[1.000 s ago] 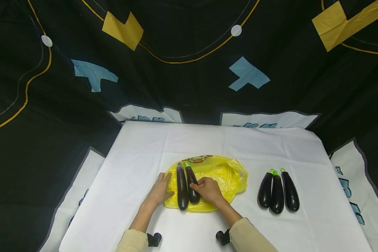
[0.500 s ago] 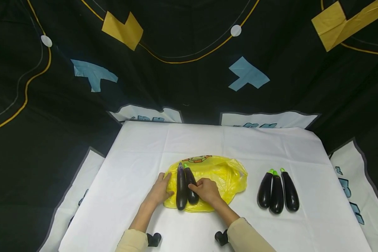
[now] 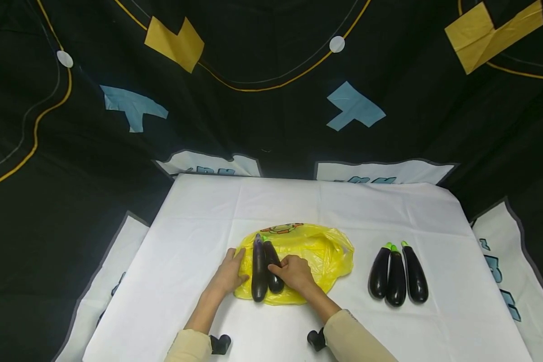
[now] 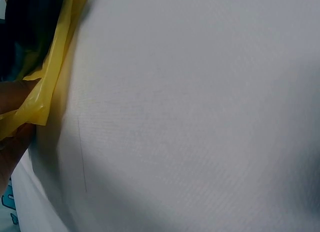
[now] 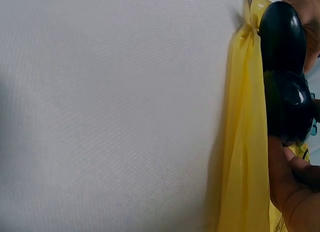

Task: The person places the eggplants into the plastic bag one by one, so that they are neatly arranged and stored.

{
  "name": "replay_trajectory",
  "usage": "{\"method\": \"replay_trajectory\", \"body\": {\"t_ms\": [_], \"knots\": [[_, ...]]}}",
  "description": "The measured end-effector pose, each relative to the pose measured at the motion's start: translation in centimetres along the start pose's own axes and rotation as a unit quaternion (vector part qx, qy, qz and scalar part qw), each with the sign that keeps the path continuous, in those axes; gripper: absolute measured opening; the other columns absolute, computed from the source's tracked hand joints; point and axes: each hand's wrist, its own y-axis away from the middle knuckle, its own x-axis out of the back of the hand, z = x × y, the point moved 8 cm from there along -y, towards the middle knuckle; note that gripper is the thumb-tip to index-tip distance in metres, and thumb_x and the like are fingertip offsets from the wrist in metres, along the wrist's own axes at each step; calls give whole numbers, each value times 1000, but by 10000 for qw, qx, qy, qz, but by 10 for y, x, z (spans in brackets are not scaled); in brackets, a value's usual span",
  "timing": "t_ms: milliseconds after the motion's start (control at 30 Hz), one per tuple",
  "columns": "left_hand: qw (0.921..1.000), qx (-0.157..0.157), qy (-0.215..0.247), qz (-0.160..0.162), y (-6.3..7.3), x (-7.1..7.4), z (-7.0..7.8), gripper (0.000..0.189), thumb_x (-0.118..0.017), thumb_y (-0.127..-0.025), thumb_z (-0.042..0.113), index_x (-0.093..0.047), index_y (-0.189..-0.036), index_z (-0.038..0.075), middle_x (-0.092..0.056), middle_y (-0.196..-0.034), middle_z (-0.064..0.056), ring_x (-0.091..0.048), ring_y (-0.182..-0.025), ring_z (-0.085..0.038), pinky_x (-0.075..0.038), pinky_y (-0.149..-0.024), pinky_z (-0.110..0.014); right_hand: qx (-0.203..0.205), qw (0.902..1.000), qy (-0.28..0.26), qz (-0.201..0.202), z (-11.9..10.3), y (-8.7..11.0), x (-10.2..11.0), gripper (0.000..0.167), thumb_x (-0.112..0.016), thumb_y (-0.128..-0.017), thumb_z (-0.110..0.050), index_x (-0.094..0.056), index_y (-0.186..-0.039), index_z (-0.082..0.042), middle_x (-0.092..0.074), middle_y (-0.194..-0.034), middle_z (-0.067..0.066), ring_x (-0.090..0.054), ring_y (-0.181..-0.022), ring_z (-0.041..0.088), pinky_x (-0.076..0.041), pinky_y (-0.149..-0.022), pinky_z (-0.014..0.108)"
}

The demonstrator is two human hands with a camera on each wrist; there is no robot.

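Observation:
A yellow plastic bag (image 3: 319,251) lies flat near the middle of the table, with two dark eggplants side by side on its left part. My right hand (image 3: 295,272) grips the right-hand eggplant (image 3: 272,255) from its right side, thumb and fingers about its body. The left-hand eggplant (image 3: 259,274) lies against it. At the bag's left edge, my left hand (image 3: 228,271) pinches the yellow plastic, a fold of which shows between its fingers (image 4: 15,96) in the left wrist view. The right wrist view shows both rounded eggplant ends above the bag's edge (image 5: 245,142).
Three more eggplants (image 3: 396,279) with green stems lie together on the white-covered table (image 3: 461,322), right of the bag. A black cloth (image 3: 271,130) with yellow and blue shapes hangs behind the table.
My right hand has shifted slightly left with its eggplant, closing the gap to the other eggplant. My left hand stays at the bag's edge.

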Motion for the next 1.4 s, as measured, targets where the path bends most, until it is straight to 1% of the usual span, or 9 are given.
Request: {"method": "replay_trajectory", "body": {"t_ms": [233, 333, 467, 700, 867, 1100, 1200, 1300, 1400], "knots": [[10000, 0, 84, -28, 1, -3, -1, 76, -76, -79, 11, -37, -143, -1, -35, -139, -23, -42, -127, -38, -40, -105, -45, -21, 10000, 43, -7, 1, 1, 0, 36, -72, -80, -44, -63, -74, -10, -58, -60, -2, -51, -52, 10, -40, -42, 20], [9999, -64, 78, -29, 2, -4, 0, 76, -76, -79, 11, -37, -143, -2, -35, -139, -24, -42, -127, -38, -39, -105, -45, -82, 9999, 55, -28, 2, 2, 0, 37, -71, -80, -45, -62, -73, -10, -57, -60, -2, -50, -52, 10, -39, -43, 21], [9999, -123, 61, -5, 2, -4, 2, 75, -76, -79, 10, -38, -142, -3, -35, -139, -24, -42, -126, -39, -40, -104, -46, -29, 10000, 86, -18, 1, 4, 2, 37, -71, -80, -45, -63, -74, -9, -58, -60, -2, -52, -52, 11, -41, -43, 21], [9999, -92, 60, 23, 3, -4, 1, 75, -75, -80, 10, -37, -143, -3, -36, -137, -23, -46, -123, -37, -43, -102, -44, 93, 9999, 90, 8, -1, 5, 7, 36, -70, -82, -44, -68, -73, -9, -60, -60, -3, -53, -52, 10, -42, -43, 22], [9999, -118, 27, 53, 3, -4, 2, 75, -75, -80, 10, -37, -142, -4, -37, -136, -23, -46, -122, -36, -43, -102, -44, 137, 9999, 17, -22, 0, 6, 11, 38, -68, -83, -45, -66, -66, -11, -56, -55, -5, -46, -47, 8, -34, -40, 20], [9999, -144, 12, 41, 3, -1, 2, 75, -76, -79, 10, -37, -142, -4, -37, -136, -23, -46, -122, -36, -43, -102, -44, 92, 9998, -179, -75, 0, 7, 16, 45, -68, -84, -43, -56, -54, -13, -45, -45, -7, -35, -41, 8, -24, -36, 20], [9999, -146, -14, 47, 2, 0, 2, 75, -75, -79, 10, -37, -142, -4, -37, -136, -24, -47, -122, -36, -43, -102, -44, 117, 9998, -179, -52, -1, 6, 19, 43, -68, -85, -43, -60, -58, -10, -45, -46, -6, -36, -41, 8, -25, -36, 19], [9999, -105, -32, 34, 1, 0, 1, 76, -76, -79, 11, -37, -143, -3, -37, -136, -23, -47, -122, -36, -43, -102, -43, 107, 9999, -99, -14, 0, 4, 23, 39, -69, -84, -44, -67, -69, -7, -54, -53, -4, -43, -45, 9, -33, -39, 20], [9999, -99, -49, 24, 0, 0, 1, 76, -76, -79, 11, -37, -143, -3, -37, -136, -23, -47, -121, -35, -43, -102, -43, 54, 10000, 16, 25, 1, 3, 27, 38, -69, -83, -45, -70, -79, -7, -61, -65, -1, -51, -53, 11, -42, -45, 22]]}}
